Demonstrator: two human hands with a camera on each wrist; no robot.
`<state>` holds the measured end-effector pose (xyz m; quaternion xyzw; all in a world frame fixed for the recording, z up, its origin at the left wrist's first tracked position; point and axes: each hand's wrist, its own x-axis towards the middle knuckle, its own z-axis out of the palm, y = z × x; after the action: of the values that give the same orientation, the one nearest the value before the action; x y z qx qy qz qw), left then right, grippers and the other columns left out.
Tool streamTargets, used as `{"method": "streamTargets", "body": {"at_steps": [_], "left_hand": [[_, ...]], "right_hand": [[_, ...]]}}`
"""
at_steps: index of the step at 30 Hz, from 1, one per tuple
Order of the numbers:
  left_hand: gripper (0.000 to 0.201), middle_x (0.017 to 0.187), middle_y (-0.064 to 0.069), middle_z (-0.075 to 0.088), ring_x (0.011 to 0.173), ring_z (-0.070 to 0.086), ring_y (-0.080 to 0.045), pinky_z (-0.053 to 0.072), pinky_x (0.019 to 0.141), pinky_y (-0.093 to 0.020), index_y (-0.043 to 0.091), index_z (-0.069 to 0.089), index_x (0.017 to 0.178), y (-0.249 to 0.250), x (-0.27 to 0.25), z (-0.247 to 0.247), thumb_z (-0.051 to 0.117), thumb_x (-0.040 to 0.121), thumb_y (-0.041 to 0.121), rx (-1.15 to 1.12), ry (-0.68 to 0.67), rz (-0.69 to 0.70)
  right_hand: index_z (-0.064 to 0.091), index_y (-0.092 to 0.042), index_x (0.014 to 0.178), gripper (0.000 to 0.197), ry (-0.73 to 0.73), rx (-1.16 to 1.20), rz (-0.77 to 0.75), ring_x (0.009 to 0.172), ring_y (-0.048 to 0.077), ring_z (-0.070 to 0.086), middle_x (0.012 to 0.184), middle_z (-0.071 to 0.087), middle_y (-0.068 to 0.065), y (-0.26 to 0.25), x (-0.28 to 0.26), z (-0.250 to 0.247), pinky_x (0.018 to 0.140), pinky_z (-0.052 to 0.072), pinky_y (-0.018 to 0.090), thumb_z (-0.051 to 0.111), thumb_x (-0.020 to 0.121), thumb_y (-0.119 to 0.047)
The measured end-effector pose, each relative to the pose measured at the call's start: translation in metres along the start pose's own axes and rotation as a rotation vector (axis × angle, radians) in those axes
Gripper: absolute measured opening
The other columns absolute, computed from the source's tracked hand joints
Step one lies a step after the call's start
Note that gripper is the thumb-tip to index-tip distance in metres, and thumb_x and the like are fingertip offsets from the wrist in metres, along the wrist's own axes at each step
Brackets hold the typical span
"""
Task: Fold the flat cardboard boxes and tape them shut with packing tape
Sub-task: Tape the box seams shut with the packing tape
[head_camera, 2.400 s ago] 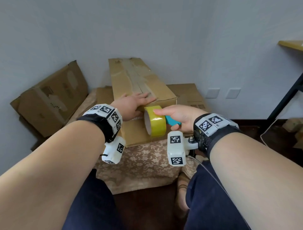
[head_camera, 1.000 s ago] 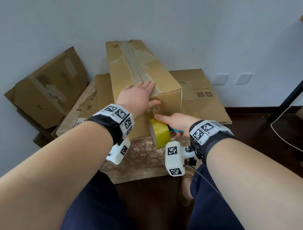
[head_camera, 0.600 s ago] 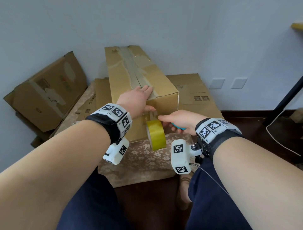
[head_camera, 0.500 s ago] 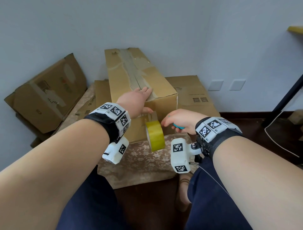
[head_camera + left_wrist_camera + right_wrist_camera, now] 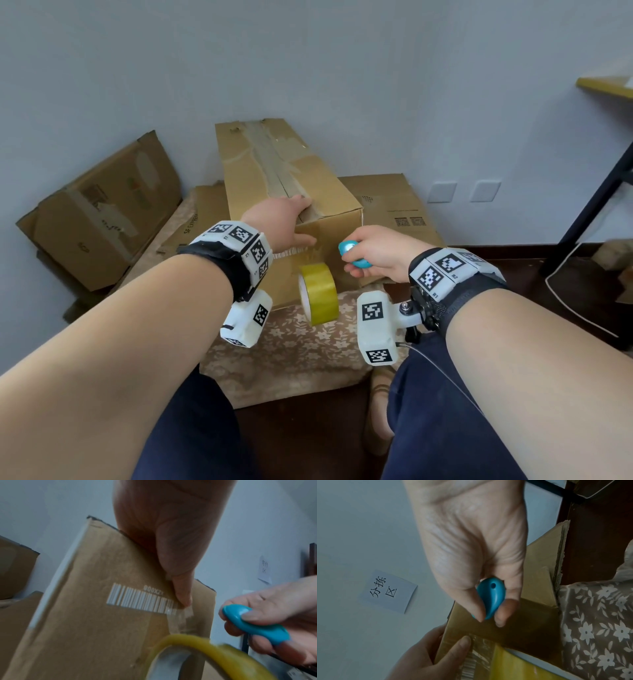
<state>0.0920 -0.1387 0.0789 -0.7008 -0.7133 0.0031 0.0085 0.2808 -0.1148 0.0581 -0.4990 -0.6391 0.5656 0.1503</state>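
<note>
A long cardboard box [image 5: 274, 171] lies on a floral cloth, with its taped seam on top. My left hand [image 5: 291, 222] rests on its near end, fingers on top. The thumb [image 5: 181, 592] presses the clear tape strip onto the front face by the barcode. The yellow tape roll [image 5: 318, 298] hangs against that face from the strip, below both hands. To the right of the strip, my right hand [image 5: 373, 253] pinches a small blue cutter [image 5: 352, 255] just off the box face. The wrist views show the cutter [image 5: 491, 597] between thumb and fingers.
A folded box [image 5: 99, 212] leans on the wall at the left. Flat cardboard [image 5: 394, 205] lies behind the box at the right. The floral cloth [image 5: 291, 356] covers a low seat. A black table leg [image 5: 589, 205] and a cable stand at the right.
My right hand has let go of the tape roll and lifted the blue cutter up beside the strip. The roll now hangs lower. My left hand stays on the box end.
</note>
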Motion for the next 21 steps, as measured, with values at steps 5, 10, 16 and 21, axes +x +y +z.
{"method": "streamTargets", "body": {"at_steps": [5, 10, 16, 21], "left_hand": [[0.075, 0.124, -0.003, 0.057, 0.107, 0.057, -0.025, 0.05, 0.081, -0.036, 0.022, 0.037, 0.14, 0.011, 0.002, 0.006, 0.065, 0.079, 0.056, -0.054, 0.055, -0.085], [0.091, 0.146, -0.002, 0.041, 0.124, 0.048, -0.025, 0.043, 0.1, -0.036, 0.021, 0.025, 0.149, 0.003, -0.002, -0.003, 0.076, 0.075, 0.037, -0.099, -0.022, -0.049], [0.069, 0.118, -0.002, 0.06, 0.106, 0.058, -0.022, 0.047, 0.082, -0.028, 0.02, 0.047, 0.138, 0.002, -0.017, -0.013, 0.074, 0.076, 0.035, -0.199, 0.052, -0.085], [0.042, 0.115, 0.0, 0.063, 0.107, 0.058, -0.02, 0.045, 0.082, -0.027, 0.017, 0.061, 0.122, 0.005, -0.031, -0.018, 0.066, 0.084, 0.033, -0.283, 0.312, -0.171]], "right_hand": [[0.055, -0.014, 0.113, 0.017, -0.001, 0.004, -0.035, 0.059, 0.012, 0.052, 0.088, 0.06, 0.009, 0.0, -0.004, -0.002, 0.048, 0.045, 0.017, 0.05, 0.097, -0.008], [0.057, -0.024, 0.116, 0.032, 0.015, -0.087, -0.084, 0.054, 0.01, 0.04, 0.088, 0.053, 0.006, -0.002, -0.003, -0.006, 0.046, 0.035, 0.019, 0.065, 0.089, -0.01], [0.055, -0.016, 0.119, 0.028, 0.02, -0.077, -0.11, 0.057, 0.009, 0.034, 0.083, 0.044, 0.002, -0.008, -0.007, -0.003, 0.049, 0.031, 0.02, 0.06, 0.093, -0.026], [0.056, -0.005, 0.112, 0.029, 0.046, -0.1, -0.09, 0.054, 0.011, 0.036, 0.081, 0.054, 0.003, -0.011, -0.011, -0.002, 0.046, 0.031, 0.019, 0.043, 0.101, -0.028]]}}
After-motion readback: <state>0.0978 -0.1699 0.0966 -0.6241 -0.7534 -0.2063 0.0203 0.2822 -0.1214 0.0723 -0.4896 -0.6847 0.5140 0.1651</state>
